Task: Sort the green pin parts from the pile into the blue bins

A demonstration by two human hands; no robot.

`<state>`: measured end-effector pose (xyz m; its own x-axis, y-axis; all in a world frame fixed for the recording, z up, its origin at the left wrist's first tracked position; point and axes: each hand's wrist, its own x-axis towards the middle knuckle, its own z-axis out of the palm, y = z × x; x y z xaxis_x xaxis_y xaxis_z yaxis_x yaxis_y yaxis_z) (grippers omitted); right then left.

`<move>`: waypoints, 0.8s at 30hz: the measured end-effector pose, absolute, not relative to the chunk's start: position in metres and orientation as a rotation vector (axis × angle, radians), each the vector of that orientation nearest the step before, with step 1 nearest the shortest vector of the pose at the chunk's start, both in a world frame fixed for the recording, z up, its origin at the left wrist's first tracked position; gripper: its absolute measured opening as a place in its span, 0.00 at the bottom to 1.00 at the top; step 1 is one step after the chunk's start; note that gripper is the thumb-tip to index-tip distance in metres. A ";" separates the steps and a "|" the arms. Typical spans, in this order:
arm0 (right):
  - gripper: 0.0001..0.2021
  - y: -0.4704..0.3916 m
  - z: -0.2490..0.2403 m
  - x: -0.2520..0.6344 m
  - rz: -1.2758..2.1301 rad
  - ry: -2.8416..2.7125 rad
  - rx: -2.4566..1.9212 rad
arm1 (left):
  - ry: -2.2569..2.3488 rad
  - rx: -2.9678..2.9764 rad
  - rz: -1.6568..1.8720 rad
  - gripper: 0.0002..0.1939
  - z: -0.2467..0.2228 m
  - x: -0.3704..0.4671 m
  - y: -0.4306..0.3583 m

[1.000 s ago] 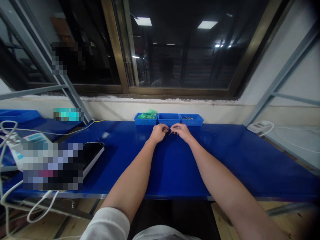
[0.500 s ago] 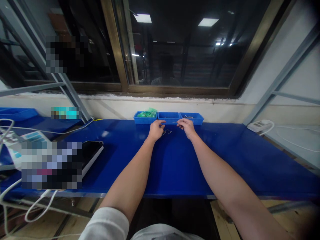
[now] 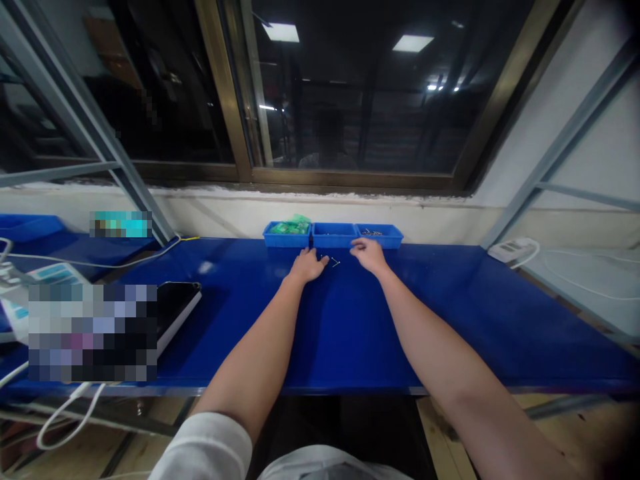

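Observation:
My left hand [image 3: 308, 266] lies low over the blue table with its fingers spread, just in front of the left and middle bins. Beside its thumb, small thin metal pieces that look like screws or pins [image 3: 335, 262] lie on the tabletop. To the right of them hovers my right hand [image 3: 370, 255], fingers slightly bent and apart, in front of the right bin [image 3: 390, 241]. Nothing can be made out between its fingertips. Metal parts [image 3: 371, 233] fill part of that bin. The middle bin [image 3: 334, 241] shows a few tiny bits inside.
Green plastic bags [image 3: 293, 227] sit in the left bin [image 3: 280, 241]. A dark flat device [image 3: 175, 300], partly blurred out, rests on the left of the blue table [image 3: 240, 320]. A white power strip [image 3: 513, 249] lies by the right-hand frame post. The window [image 3: 370, 133] stands behind.
My left hand has dropped toward the table and spread its fingers. A thin piece held in my right fingertips is no longer visible there, and those fingers have loosened.

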<state>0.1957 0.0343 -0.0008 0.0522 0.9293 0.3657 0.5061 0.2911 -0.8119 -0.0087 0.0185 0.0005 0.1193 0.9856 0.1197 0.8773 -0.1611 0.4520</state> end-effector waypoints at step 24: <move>0.06 0.027 -0.010 0.176 0.492 -1.910 -1.229 | 1.487 2.519 0.799 0.18 -0.005 0.019 0.013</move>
<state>0.1756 0.0270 -0.0097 -0.2130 0.8864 0.4110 0.5771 0.4536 -0.6791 0.0190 0.0126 -0.0051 0.3819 0.8411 0.3829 0.7838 -0.5143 0.3480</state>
